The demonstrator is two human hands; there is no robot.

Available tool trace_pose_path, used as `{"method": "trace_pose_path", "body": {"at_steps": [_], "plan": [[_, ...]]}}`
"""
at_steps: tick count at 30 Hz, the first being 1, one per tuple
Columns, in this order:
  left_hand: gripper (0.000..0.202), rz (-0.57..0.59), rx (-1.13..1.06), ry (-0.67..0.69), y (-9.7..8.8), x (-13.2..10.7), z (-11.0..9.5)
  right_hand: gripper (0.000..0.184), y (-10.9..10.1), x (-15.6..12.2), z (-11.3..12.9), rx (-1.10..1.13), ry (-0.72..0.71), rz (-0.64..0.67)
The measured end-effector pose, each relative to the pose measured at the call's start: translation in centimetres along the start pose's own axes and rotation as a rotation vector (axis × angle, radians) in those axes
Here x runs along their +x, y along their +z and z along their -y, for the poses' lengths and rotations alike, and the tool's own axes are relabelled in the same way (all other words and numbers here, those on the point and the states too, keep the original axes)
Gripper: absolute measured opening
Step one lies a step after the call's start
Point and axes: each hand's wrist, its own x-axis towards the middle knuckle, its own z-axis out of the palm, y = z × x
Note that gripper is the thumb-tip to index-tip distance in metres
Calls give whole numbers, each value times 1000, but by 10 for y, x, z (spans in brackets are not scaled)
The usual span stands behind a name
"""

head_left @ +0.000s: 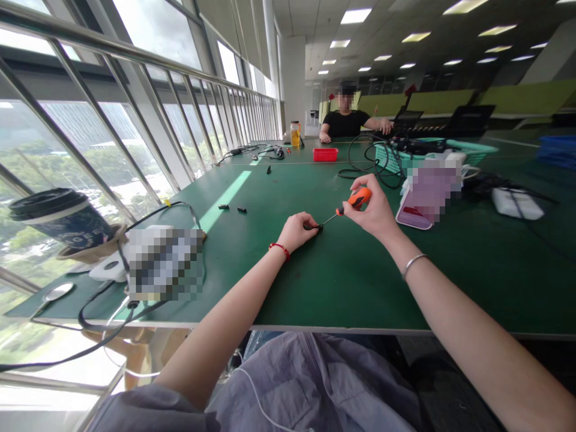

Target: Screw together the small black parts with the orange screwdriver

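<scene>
My right hand (374, 211) is closed round an orange-handled screwdriver (355, 199), its shaft slanting down to the left. The tip meets a small black part (314, 227) that my left hand (296, 230) pinches against the green table (342, 276). A red string band sits on my left wrist and a silver bangle on my right. Two more small black parts (232, 208) lie on the table to the left, beyond my left hand.
A paper coffee cup (63, 217) lies on its side at the left edge beside cables and a white device. A red tray (325, 154), a teal basket (432, 151) with cables and a white adapter (516, 203) stand further off. Another person sits at the table's far end.
</scene>
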Motion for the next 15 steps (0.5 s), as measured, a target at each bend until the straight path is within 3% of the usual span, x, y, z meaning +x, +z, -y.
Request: {"method": "trace_pose_path", "body": {"at_steps": [9,13,15], "plan": [[1,-11,143,65,3,-3,2,18,5,-2,4,-63,64,49],[3,8,179,72,0,-5,-4,6,3,-2,0,-235,-19,-61],[5,-6,168,93,-1,-6,-8,11,4,-2,-7,-315,-93,20]]}}
